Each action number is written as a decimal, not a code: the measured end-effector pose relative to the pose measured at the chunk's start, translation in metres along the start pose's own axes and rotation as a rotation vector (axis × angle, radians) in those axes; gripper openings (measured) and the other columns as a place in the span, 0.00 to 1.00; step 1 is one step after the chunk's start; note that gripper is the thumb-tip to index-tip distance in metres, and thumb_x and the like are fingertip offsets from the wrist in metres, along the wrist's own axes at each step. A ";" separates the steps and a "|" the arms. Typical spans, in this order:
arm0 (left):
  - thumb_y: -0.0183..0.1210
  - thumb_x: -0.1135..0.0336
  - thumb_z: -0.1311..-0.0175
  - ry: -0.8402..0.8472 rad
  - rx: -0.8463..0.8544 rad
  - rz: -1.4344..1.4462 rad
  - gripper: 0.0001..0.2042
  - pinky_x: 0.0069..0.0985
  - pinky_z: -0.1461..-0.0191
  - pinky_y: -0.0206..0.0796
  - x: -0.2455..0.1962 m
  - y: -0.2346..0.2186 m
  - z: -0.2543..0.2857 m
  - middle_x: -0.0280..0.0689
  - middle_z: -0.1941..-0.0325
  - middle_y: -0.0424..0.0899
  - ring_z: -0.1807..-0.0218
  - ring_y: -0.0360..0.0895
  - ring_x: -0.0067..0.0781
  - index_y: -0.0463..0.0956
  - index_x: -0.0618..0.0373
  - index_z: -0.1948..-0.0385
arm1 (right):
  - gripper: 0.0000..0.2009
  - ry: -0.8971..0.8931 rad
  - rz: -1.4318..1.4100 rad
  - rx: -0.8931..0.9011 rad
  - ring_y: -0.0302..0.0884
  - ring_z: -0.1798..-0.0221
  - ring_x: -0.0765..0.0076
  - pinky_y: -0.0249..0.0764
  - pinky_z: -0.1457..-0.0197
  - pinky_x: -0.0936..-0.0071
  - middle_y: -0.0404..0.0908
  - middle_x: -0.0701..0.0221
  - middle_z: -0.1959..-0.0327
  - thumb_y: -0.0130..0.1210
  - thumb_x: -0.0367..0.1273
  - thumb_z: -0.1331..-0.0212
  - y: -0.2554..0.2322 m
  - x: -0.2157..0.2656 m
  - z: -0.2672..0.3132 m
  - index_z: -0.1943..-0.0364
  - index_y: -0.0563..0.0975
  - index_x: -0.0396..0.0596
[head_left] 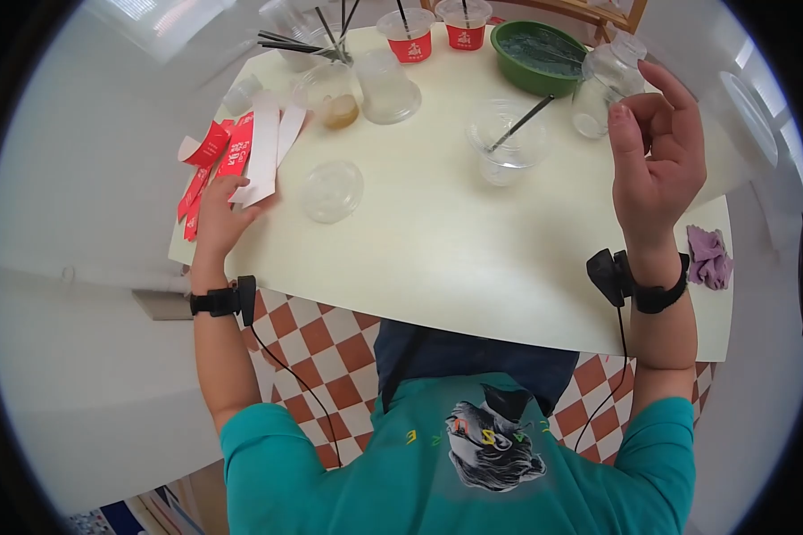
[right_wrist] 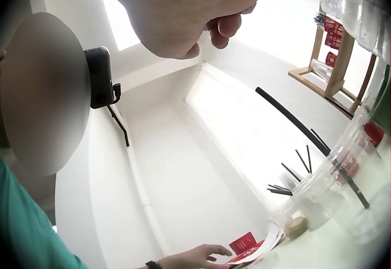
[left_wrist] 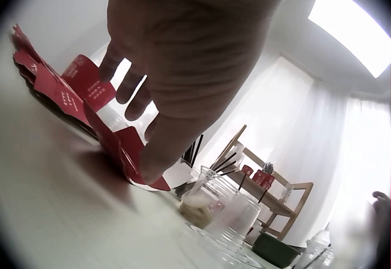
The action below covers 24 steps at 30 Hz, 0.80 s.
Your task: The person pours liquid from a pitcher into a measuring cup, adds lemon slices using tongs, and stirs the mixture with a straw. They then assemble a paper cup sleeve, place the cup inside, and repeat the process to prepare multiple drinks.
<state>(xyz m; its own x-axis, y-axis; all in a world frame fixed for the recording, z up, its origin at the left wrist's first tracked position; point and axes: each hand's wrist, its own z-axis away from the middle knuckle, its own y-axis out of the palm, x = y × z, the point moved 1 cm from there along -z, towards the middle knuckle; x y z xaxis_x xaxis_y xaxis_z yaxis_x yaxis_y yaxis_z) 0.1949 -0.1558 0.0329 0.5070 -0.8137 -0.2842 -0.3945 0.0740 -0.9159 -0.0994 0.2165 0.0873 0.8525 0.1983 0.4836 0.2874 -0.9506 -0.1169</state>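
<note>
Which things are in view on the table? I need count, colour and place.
Paper sleeves: several, red and white, left
Lid: one, clear, near sleeves
Containers: several, clear, far left
Straws: several, black, far half
Red-banded cups: two, clear and red, far edge
Nearer cup: one, clear, right of centre
Basin: one, green, far right
Jar: at least one, clear, beside basin
Cloth: one, purple, right edge
Left hand: one, at sleeves
Right hand: one, raised

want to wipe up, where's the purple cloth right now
In the head view, the purple cloth lies crumpled near the right edge of the table, just right of the black wrist strap and lower in the picture than the right hand.
</note>
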 end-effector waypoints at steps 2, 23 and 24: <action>0.66 0.73 0.55 0.011 -0.028 -0.042 0.16 0.32 0.46 0.67 0.011 0.005 -0.001 0.40 0.54 0.79 0.50 0.75 0.41 0.76 0.61 0.61 | 0.17 -0.027 -0.031 -0.030 0.64 0.78 0.88 0.58 0.76 0.88 0.73 0.77 0.80 0.59 0.25 0.44 0.002 -0.001 0.002 0.50 0.73 0.39; 0.59 0.76 0.38 0.156 -0.988 0.605 0.05 0.18 0.65 0.69 -0.109 -0.055 -0.042 0.36 0.62 0.81 0.65 0.76 0.21 0.76 0.65 0.63 | 0.11 0.086 0.002 0.123 0.65 0.77 0.87 0.59 0.74 0.88 0.74 0.76 0.77 0.57 0.24 0.44 -0.008 0.009 0.008 0.56 0.75 0.39; 0.58 0.77 0.38 0.254 -1.016 0.721 0.06 0.17 0.65 0.69 -0.127 -0.057 -0.040 0.37 0.61 0.81 0.64 0.76 0.21 0.75 0.65 0.62 | 0.11 0.073 0.013 0.117 0.65 0.77 0.87 0.59 0.74 0.88 0.74 0.76 0.77 0.57 0.24 0.44 -0.009 0.009 0.009 0.56 0.75 0.39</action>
<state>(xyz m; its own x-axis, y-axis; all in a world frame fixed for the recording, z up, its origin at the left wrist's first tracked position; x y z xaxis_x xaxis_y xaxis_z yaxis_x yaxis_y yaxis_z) 0.1224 -0.0802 0.1327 -0.1831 -0.8687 -0.4603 -0.9831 0.1627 0.0840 -0.0902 0.2286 0.0848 0.8237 0.1639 0.5428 0.3288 -0.9180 -0.2218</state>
